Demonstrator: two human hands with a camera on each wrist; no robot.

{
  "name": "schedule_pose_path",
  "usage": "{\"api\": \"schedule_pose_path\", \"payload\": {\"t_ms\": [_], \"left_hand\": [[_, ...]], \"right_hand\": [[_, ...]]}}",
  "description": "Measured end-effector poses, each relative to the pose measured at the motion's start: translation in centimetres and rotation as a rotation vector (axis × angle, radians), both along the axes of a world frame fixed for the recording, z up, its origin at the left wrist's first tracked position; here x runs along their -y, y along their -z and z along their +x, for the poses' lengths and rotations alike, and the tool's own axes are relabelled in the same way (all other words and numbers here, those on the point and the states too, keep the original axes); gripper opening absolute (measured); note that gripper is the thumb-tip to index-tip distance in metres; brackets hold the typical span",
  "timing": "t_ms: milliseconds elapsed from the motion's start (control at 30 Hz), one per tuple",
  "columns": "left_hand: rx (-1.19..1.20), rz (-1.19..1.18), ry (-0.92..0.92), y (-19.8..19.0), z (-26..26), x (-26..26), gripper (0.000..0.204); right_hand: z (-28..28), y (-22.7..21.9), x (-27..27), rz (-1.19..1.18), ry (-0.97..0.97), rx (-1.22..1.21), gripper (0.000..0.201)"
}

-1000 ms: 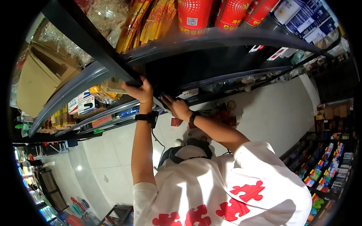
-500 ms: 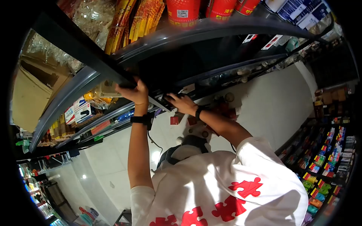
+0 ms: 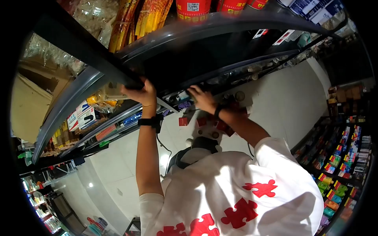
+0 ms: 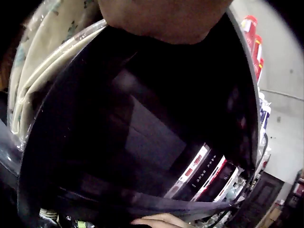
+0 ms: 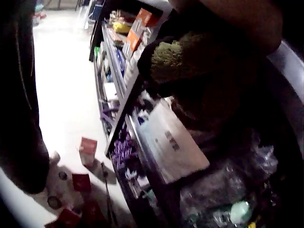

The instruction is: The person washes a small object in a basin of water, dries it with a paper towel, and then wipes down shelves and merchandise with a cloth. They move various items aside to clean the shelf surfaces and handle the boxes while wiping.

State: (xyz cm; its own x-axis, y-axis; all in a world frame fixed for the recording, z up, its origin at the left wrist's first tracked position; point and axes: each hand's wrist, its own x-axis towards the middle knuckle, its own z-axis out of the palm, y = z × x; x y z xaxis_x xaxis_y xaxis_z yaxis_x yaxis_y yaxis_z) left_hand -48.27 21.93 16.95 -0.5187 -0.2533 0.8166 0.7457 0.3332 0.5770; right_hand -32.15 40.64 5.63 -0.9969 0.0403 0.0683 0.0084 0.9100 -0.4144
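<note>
My left hand [image 3: 143,96] grips the black post [image 3: 94,49] where it meets the shelf; its fingertips are hidden. In the left wrist view, part of it [image 4: 166,19] covers the top, above a dark shelf surface [image 4: 152,133]. My right hand [image 3: 204,101] is over a lower shelf. The right wrist view shows part of it [image 5: 237,19] above a dark, fuzzy bunched cloth [image 5: 168,59], which it seems to hold; the fingers there are in shadow. Below the cloth lies a pale box [image 5: 173,142] with dark lettering.
Red cans [image 3: 193,8] and golden packets [image 3: 155,17] fill the upper shelf, with an open carton [image 3: 29,98] at left. Purple items [image 5: 124,149] and plastic-wrapped goods [image 5: 213,190] line the lower shelf. Red boxes [image 5: 88,149] stand on the tiled floor [image 3: 283,106].
My right hand has moved to the right along the lower shelf, away from my left hand, uncovering small items between them. My left hand keeps its place on the post; the view has shifted slightly.
</note>
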Motion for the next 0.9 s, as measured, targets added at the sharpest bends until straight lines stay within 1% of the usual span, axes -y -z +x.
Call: {"api": "schedule_pose_path", "payload": {"t_ms": [33, 67, 100, 167, 200, 267, 300, 333, 400, 433, 467, 533, 600, 633, 667, 700, 733, 767, 800, 867, 900], "left_hand": [[-0.004, 0.003, 0.002, -0.4, 0.0, 0.0, 0.055], [-0.030, -0.044, -0.029, -0.9, 0.1, 0.0, 0.056], [-0.056, -0.091, -0.059, -1.0, 0.2, 0.1, 0.057], [-0.050, -0.085, -0.049, -1.1, 0.2, 0.0, 0.058], [-0.042, -0.082, -0.049, -0.9, 0.3, 0.0, 0.059], [-0.034, -0.041, 0.000, -0.7, 0.4, -0.1, 0.059], [-0.025, -0.005, 0.042, -0.6, 0.5, -0.2, 0.060], [-0.018, -0.005, 0.049, -0.5, 0.5, -0.2, 0.060], [-0.030, -0.058, 0.002, 0.0, 0.1, 0.1, 0.062], [-0.028, -0.058, 0.011, 0.2, -0.1, 0.1, 0.062], [-0.018, -0.066, -0.013, 0.4, -0.3, 0.3, 0.064], [-0.009, -0.072, -0.039, 1.0, -0.4, 0.2, 0.065], [0.065, -0.070, -0.064, 1.4, -0.5, 0.5, 0.066], [0.063, -0.071, -0.067, 1.3, -0.6, 0.6, 0.066], [0.019, -0.049, -0.020, 0.9, -0.4, 0.4, 0.065], [-0.025, -0.026, 0.027, 0.6, -0.3, 0.3, 0.064], [-0.026, -0.026, 0.026, 0.3, -0.2, 0.3, 0.064], [-0.032, -0.068, -0.036, 0.0, -0.1, 0.4, 0.062], [-0.038, -0.109, -0.098, -0.1, 0.0, 0.3, 0.061], [-0.028, -0.073, -0.069, -0.3, 0.0, 0.2, 0.059], [-0.016, -0.039, -0.040, -0.3, 0.0, 0.1, 0.057]], "right_hand": [[-0.9, 0.7, 1.8, -0.059, 0.024, -0.105, 0.067], [-1.5, 1.3, 3.1, -0.117, 0.049, -0.210, 0.065], [-1.9, 1.3, 3.6, -0.114, 0.052, -0.211, 0.065], [-2.1, 1.4, 4.0, -0.257, 0.243, -0.386, 0.053], [-1.9, 1.4, 3.6, -0.253, 0.251, -0.385, 0.053], [-1.7, 1.0, 2.1, -0.508, 0.634, -0.295, 0.040], [-1.8, 0.8, 1.7, -0.620, 0.799, -0.377, 0.031], [-1.7, 0.7, 1.6, -0.616, 0.807, -0.373, 0.031], [-1.8, 0.8, 1.8, -0.435, 0.770, -0.323, 0.033], [-2.0, 0.8, 2.2, -0.427, 0.724, -0.147, 0.037], [-2.5, 1.7, 3.4, -0.433, 0.718, -0.218, 0.042], [-2.6, 0.3, 5.9, -0.395, 0.564, -0.170, 0.049], [-3.1, 1.1, 8.0, -0.437, 0.456, -0.194, 0.049], [-3.3, 1.5, 8.6, -0.475, 0.393, -0.255, 0.051], [-3.3, 1.8, 8.8, -0.476, 0.391, -0.257, 0.051], [-3.4, 2.2, 8.8, -0.551, 0.419, -0.277, 0.053], [-3.3, 2.6, 8.7, -0.626, 0.449, -0.296, 0.056], [-2.3, 1.0, 8.5, -0.584, 0.506, -0.231, 0.073], [-1.4, 0.4, 8.2, -0.582, 0.505, -0.232, 0.073], [-0.1, 0.0, 7.8, -0.559, 0.688, -0.085, 0.091], [0.3, 0.3, 7.3, -0.474, 0.623, -0.053, 0.106]]}}
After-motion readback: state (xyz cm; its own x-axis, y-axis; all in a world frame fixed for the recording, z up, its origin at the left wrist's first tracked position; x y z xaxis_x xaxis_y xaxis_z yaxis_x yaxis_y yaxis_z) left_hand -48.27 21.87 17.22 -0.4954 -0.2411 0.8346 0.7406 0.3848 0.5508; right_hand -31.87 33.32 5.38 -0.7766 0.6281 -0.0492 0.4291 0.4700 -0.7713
